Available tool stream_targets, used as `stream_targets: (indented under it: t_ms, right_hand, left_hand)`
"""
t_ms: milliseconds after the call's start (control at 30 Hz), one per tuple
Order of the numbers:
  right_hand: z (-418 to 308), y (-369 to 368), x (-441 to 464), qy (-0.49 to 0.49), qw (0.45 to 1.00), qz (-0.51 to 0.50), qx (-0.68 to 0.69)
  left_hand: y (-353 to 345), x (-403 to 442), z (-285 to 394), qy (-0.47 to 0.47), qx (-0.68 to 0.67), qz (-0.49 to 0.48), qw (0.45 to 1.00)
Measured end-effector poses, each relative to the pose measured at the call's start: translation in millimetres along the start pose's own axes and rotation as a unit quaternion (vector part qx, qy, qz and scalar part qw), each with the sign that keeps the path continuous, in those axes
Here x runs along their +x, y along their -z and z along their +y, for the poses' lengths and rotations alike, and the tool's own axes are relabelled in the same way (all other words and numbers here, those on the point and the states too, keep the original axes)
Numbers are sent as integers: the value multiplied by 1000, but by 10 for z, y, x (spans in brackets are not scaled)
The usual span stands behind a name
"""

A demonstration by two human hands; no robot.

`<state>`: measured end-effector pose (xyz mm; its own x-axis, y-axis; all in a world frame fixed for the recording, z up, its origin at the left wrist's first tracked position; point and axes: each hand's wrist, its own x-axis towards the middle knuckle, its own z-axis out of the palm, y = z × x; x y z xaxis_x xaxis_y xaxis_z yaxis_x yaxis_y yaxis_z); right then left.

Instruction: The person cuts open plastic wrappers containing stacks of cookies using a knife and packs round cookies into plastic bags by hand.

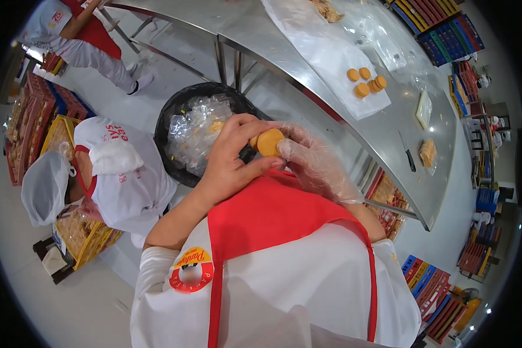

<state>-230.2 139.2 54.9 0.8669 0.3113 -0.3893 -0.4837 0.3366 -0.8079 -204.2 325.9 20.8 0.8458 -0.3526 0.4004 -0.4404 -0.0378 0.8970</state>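
Observation:
Close to my chest, both hands hold a small stack of round orange-brown cookies point(269, 142). My left hand point(232, 156), bare, wraps round its left side with the thumb beneath. My right hand point(313, 159), in a clear plastic glove, pinches the right side. Behind my left hand stands a black-lined bin point(171, 110) filled with clear plastic wrappers point(194, 130). On the steel table, several more cookies point(362, 90) lie in small piles on white paper point(330, 64).
The steel table's point(412, 191) corner juts in on the right, bearing a knife point(410, 156) and a wrapped cookie pack point(428, 153). A co-worker point(119, 174) is close on the left; another person point(93, 52) stands farther back. Crates point(84, 246) are stacked at left.

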Motion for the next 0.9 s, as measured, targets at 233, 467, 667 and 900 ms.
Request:
stream_targets:
  t_ms: [233,467,667,900]
  right_hand:
    - [6,126,-9,-9,999,49,3]
    - [55,659,42,96,975,138,-143]
    - [-173,1421,-332,182,849,283,-407]
    - [-371,2639,-340,287,841,364,-280]
  left_hand:
    - [-167,96,-37,-24,68,-41,997]
    - [-297,1,-634,154,-86,-66,982]
    - [-427,-1186,-2073,343,-112,-276,891]
    - [-526,-2720,-2622,554,266,-306,727]
